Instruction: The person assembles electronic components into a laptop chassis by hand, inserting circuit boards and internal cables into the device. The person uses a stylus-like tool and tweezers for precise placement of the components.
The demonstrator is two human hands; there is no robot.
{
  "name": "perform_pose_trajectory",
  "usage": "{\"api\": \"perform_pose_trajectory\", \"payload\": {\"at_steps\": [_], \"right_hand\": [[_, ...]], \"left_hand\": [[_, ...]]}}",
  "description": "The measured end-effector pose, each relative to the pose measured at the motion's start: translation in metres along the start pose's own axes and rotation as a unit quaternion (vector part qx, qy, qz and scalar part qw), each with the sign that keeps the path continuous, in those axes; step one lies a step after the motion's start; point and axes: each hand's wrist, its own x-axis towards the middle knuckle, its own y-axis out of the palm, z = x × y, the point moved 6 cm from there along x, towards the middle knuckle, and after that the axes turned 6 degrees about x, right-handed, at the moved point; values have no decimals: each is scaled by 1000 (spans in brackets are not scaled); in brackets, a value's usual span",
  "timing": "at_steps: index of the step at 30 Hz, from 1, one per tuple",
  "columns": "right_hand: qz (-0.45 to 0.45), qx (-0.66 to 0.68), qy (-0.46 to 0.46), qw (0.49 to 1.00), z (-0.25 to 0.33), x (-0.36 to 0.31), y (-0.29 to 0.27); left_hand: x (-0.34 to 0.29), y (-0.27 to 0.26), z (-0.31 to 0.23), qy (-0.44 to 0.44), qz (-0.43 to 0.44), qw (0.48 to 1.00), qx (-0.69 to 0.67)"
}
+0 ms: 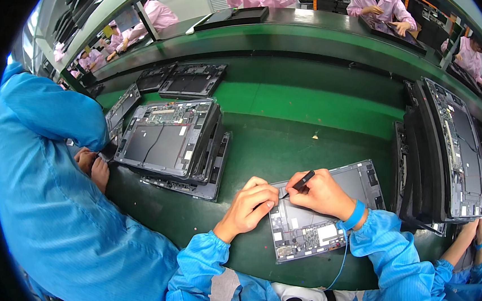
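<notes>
A: In the head view, where's the work?
B: An open tablet shell (313,220) lies flat on the green bench (285,141), right in front of the person, parts facing up.
A: And the hands?
B: The right hand (324,192) pinches a black pen-like tool (301,182) between thumb and fingers, slanted, its lower end by the shell's far left corner. The left hand (249,202) has its fingers bunched together at that same corner; whether they grip something small, I can't tell.
A: How would you do this well?
B: I'd brace the corner with the left fingers so the shell can't turn, keep them clear of the tip, and use light, short strokes away from the bare board (320,236).
A: Anything to watch?
B: The blue cord (341,267) from the wrist strap (355,214) hangs beside the shell's near edge; I'd keep it from snagging.
</notes>
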Motion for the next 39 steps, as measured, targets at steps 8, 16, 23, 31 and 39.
{"api": "perform_pose_trajectory", "payload": {"at_steps": [8, 16, 23, 31, 39], "right_hand": [[-36, -10, -4, 999, 13, -13, 5], [-94, -1, 1, 996, 26, -39, 10], [-59, -23, -8, 998, 44, -60, 8], [-85, 1, -15, 996, 43, -70, 10], [-81, 17, 24, 996, 32, -73, 6]], "left_hand": [[-19, 12, -17, -66, -74, 985, 144], [-26, 17, -43, -65, -32, 947, 313], [-18, 14, -48, -43, -3, 937, 347], [-30, 12, -43, -37, 22, 950, 309], [-37, 12, -46, -15, 53, 954, 293]]}}
